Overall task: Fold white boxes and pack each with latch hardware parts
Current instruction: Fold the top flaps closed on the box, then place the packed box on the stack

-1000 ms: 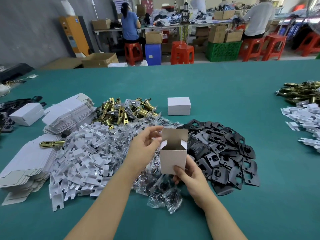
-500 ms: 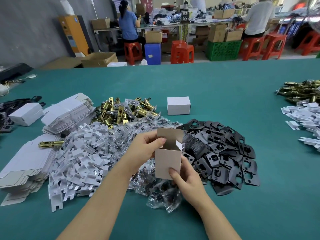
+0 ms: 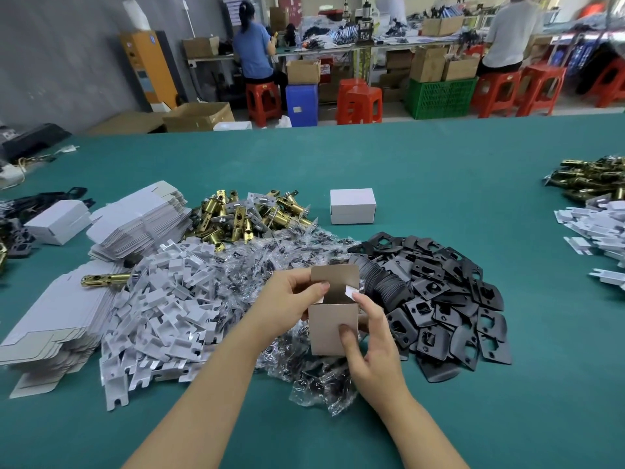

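Grey wall (image 3: 61, 59), teal-covered table (image 3: 389, 157), red stools (image 3: 360, 104), green crate (image 3: 439, 98), cluttered workbench (image 3: 389, 45) stood behind.

Box (image 3: 333, 328) held between fingers (image 3: 346, 336); plates (image 3: 449, 296) right of them, clips (image 3: 162, 313) left, latches (image 3: 243, 218) and closed box (image 3: 352, 206) behind, on tabletop (image 3: 439, 164).

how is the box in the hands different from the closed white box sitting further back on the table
The held box stands upright with its top flaps open; the closed box lies on its side, shut. The held box is gripped off the table by the left hand and right hand; the closed box rests alone on the green table. The held box shows grey-brown card inside, the closed box only white. Both are small cardboard cartons.
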Demonstrator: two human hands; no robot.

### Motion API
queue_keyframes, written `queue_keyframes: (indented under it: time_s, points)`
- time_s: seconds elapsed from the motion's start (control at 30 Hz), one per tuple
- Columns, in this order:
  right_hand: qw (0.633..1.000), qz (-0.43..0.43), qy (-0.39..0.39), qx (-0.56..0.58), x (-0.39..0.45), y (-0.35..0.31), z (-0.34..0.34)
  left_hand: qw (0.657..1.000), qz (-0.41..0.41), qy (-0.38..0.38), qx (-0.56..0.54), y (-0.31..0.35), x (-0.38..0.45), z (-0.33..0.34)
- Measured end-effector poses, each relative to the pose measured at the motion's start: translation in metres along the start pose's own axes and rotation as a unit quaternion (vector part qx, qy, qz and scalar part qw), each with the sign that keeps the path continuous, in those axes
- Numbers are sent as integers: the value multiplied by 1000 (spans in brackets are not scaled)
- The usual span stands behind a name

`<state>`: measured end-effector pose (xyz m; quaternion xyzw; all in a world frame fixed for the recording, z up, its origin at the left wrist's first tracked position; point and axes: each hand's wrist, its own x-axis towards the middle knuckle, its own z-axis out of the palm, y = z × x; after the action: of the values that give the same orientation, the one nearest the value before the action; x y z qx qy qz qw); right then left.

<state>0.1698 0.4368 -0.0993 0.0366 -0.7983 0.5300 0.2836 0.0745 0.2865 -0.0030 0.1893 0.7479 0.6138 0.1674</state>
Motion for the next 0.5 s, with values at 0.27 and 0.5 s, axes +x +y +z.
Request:
queue_keyframes:
  time_s: [0.27, 0.5]
  points:
    - [1000, 14, 12, -12, -2, 1, 0, 998, 19, -7, 64, 1, -3, 1]
    - [1000, 8, 17, -14, -1, 2, 2, 998, 6, -37, 58, 6, -13, 0]
